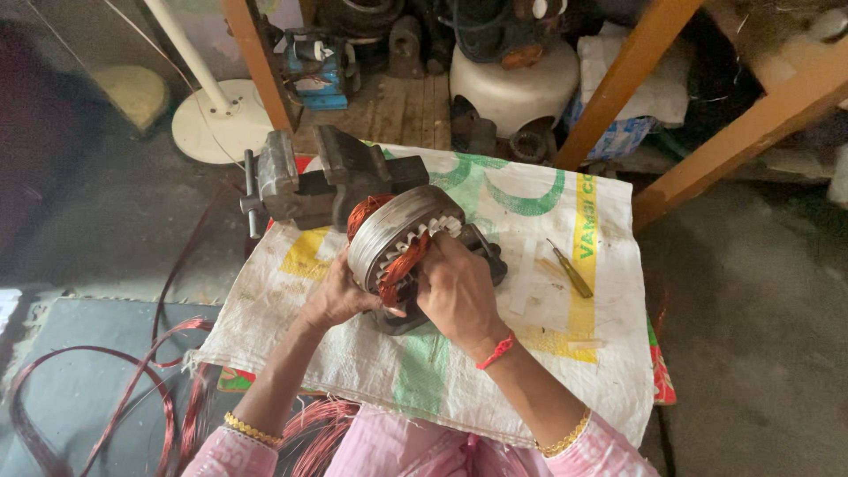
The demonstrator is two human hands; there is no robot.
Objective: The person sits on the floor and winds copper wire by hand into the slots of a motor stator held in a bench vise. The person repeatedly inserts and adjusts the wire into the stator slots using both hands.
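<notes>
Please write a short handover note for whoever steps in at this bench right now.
Left hand: cups the stator from its left side, steadying it.
Right hand: fingers on the copper coil at the stator's open face.
Stator sits in front of the vise, on a woven sack over the bench.
Screwdriver lies to the right on the sack; loose copper wire trails on the floor at left.
Done: copper windings sit in some slots.
Left: slots near the right hand look unfinished; hidden parts cannot be judged.
</notes>
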